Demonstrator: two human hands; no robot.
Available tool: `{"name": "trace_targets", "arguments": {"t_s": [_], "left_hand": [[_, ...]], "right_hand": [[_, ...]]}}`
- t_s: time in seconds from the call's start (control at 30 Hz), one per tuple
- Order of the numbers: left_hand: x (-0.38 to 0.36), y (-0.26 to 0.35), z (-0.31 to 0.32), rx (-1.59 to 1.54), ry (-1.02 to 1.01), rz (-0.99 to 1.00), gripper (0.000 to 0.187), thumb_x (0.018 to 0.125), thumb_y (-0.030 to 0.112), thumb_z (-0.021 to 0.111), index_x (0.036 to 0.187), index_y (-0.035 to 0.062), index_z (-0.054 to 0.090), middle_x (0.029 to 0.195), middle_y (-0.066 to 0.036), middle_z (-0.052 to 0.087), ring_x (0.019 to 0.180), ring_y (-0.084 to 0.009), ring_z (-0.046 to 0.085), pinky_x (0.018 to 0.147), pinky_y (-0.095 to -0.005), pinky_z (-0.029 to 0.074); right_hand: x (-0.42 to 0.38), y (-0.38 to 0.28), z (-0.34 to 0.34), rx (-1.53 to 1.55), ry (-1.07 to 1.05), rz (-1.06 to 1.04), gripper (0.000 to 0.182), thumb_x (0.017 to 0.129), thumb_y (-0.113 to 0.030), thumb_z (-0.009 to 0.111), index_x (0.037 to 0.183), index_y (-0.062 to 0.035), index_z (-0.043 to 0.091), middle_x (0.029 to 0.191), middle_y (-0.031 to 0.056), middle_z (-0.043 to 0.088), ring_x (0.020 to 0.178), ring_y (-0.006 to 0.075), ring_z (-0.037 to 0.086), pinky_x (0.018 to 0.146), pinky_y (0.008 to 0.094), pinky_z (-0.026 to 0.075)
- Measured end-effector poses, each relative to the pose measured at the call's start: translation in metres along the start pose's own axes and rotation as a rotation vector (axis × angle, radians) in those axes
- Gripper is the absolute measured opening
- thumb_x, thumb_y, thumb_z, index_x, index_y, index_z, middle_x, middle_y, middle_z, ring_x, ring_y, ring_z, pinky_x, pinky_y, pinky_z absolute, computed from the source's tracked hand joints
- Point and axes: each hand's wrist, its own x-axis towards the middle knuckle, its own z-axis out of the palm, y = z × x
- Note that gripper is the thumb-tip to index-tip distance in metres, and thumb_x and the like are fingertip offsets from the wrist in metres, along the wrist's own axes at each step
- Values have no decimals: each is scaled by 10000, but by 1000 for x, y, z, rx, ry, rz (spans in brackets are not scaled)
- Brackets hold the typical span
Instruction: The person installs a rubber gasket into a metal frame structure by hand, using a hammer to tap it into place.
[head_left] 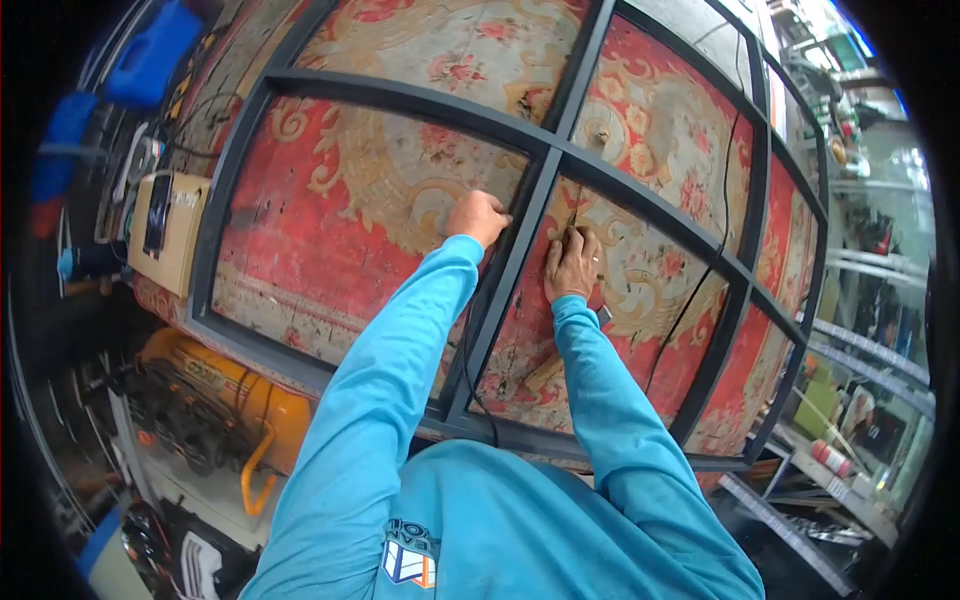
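A dark grey metal frame [640, 207] with several rectangular openings lies on a red and beige floral-patterned surface [330, 225]. Left of the central bar, my left hand [477, 218] is closed, its fingertips beside the bar; whatever it may hold is hidden. On the other side of that bar, my right hand [573, 264] rests with bent fingers low over the patterned surface, near a thin dark pointed object [575, 207]. A ring shows on one finger. Whether this hand grips anything is unclear. A small grey and red object [602, 314] lies partly under the right wrist.
A black cable [700, 280] crosses the frame at the right, and another runs along the central bar. At the left are a cardboard box [178, 240] with a phone on it, a yellow-orange machine [280, 412] and a blue container [153, 52]. Shelves [870, 360] stand at the right.
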Motion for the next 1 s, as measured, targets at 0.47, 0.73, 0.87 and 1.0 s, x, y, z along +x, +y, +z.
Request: {"name": "trace_targets", "arguments": {"t_s": [0.47,0.73,0.87,1.0], "left_hand": [[-11,23,-2,141,13,-96,241,713,200,809,889,50,738,863,-155,725,860,-304,695,777,-397,527],[2,13,-6,132,-70,-152,224,795,203,782,880,5,720,701,-83,701,581,-132,664,544,-293,506],[7,16,-14,-61,-210,-233,243,836,209,757,930,-10,708,782,-95,707,642,-163,678,571,-308,533],[12,9,-20,-273,-336,-333,283,858,224,747,1009,-10,694,865,-108,700,682,-196,683,595,-336,560]], "right_hand": [[-1,8,2,16,-14,35,406,906,-240,574,1253,-32,544,1323,167,471,1269,367,408,1081,465,328],[0,7,0,26,-9,40,413,894,-238,586,1253,-39,543,1317,161,469,1267,362,410,1079,468,326],[0,8,2,26,-16,36,412,890,-233,591,1247,-34,544,1313,164,472,1265,361,413,1077,470,327],[-1,8,1,24,-11,24,414,888,-229,592,1246,-28,543,1307,168,475,1265,363,413,1074,473,328]]}}
